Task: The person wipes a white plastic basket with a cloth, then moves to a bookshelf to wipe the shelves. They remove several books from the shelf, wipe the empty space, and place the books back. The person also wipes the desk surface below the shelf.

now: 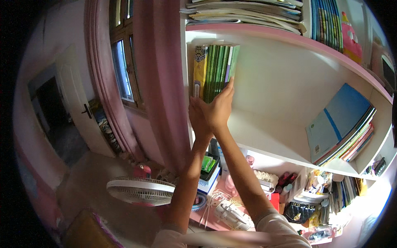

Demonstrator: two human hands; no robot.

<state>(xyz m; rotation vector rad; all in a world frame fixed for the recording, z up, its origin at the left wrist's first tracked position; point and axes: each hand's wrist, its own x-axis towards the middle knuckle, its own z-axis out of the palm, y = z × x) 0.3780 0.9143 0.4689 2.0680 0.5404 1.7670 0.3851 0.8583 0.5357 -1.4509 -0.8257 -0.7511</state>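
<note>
A row of upright books stands at the left end of the white shelf, against its side wall. Several are thin with green spines (215, 68), and a thicker yellow book with a patterned spine (200, 70) is at the left end. My right hand (221, 106) presses the right side of the row, its fingers pointing up along the last light-green cover. Lower down at the left, my left hand (197, 112) grips the bottom of the row by the yellow book. My wrists are close together, and the right hand partly covers the left one.
Blue-covered notebooks (340, 124) lean at the shelf's right end. Stacked papers (248, 15) lie on the pink-edged shelf (285, 34) above. Below are a black quilted bag (298, 212), cables and boxes. A white fan (142, 191) stands at lower left, beside a pink curtain (159, 82).
</note>
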